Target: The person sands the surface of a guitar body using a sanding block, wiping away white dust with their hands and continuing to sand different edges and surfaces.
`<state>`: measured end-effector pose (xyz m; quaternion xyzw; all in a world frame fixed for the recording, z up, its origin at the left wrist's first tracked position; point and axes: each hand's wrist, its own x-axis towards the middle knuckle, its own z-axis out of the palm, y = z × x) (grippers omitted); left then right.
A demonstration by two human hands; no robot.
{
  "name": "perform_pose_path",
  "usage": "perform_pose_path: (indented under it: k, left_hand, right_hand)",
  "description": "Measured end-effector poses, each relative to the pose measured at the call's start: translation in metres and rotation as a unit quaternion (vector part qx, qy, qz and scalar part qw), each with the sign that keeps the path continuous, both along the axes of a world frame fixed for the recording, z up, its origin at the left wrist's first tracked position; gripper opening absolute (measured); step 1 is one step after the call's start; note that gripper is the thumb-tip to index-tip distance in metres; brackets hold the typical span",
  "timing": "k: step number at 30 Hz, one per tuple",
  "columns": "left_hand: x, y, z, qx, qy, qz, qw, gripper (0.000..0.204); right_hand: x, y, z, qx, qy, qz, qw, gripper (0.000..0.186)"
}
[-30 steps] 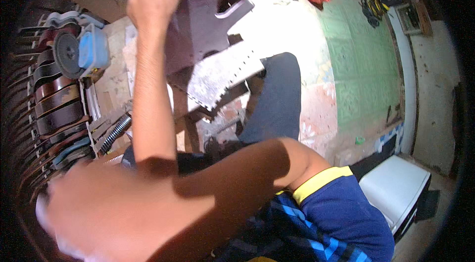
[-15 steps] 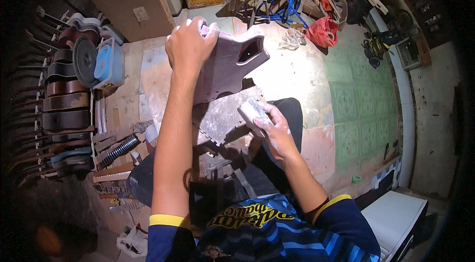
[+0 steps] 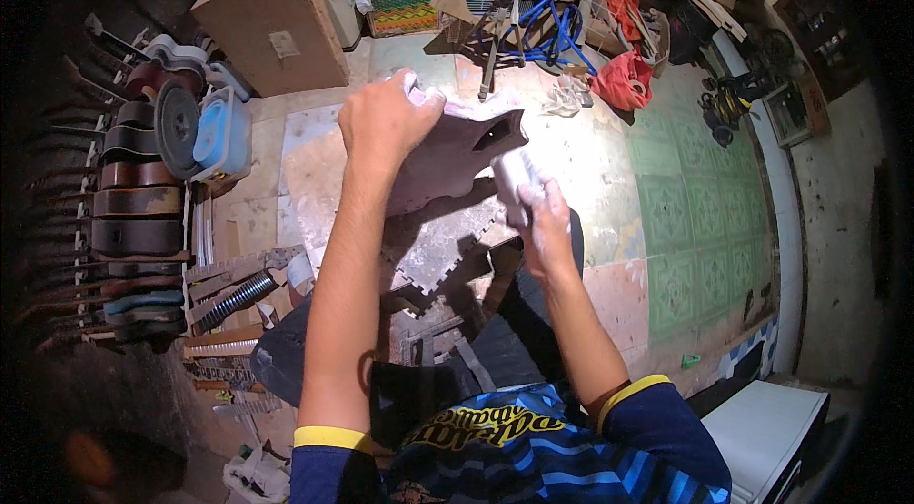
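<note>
My left hand point(image 3: 390, 118) grips the upper edge of a dark guitar body point(image 3: 438, 159), holding it tilted up on edge. The body has a cutout near its right end and a pale, dusty rim. In my right hand point(image 3: 546, 223) is a whitish sanding block point(image 3: 514, 178), blurred, with my dusty fingers wrapped round its right side. The block is close to the lower right end of the body; whether they touch I cannot tell. Under the body lies a grey interlocking mat point(image 3: 433, 247) on the floor, between my legs.
Several guitars point(image 3: 138, 204) stand in a row at the left, beside a blue plastic tub point(image 3: 219, 133). A wooden panel point(image 3: 276, 33), a patterned basket point(image 3: 405, 9) and a blue hose point(image 3: 562, 0) are at the back. A white cabinet point(image 3: 766, 433) stands at lower right.
My right hand has raised the sanding block up and forward, closer to the guitar body. The view has shifted slightly, and the left hand still grips the body.
</note>
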<state>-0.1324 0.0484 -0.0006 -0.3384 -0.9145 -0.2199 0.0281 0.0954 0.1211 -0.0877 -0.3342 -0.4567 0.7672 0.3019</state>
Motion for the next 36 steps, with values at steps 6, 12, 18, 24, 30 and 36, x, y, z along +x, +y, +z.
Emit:
perform_pose_path:
  k: [6,12,18,24,30,36]
  left_hand:
    - [0.008,0.004,-0.001,0.010,-0.007,-0.009,1.000,0.043]
    - [0.012,0.003,-0.005,0.026,-0.005,-0.001,1.000,0.044]
    - [0.005,-0.002,-0.005,0.031,-0.003,-0.003,1.000,0.050]
    - [0.011,0.004,-0.005,0.027,-0.007,-0.007,1.000,0.055]
    - [-0.001,0.001,-0.008,0.018,-0.006,0.007,1.000,0.056]
    - [0.010,0.003,-0.003,0.037,-0.004,-0.001,0.999,0.054]
  right_hand:
    - [-0.053,0.043,-0.005,0.195,0.095,-0.072,0.974,0.041]
    - [-0.077,0.027,-0.040,0.513,-0.085,-0.174,0.836,0.050]
    - [-0.057,0.051,-0.018,0.134,0.150,-0.076,0.977,0.033]
    - [-0.068,0.053,-0.058,0.466,-0.010,-0.169,0.868,0.053]
    - [-0.064,0.043,-0.037,0.077,0.205,-0.034,0.975,0.039]
    - [-0.070,0.062,-0.064,0.510,-0.042,-0.186,0.839,0.053]
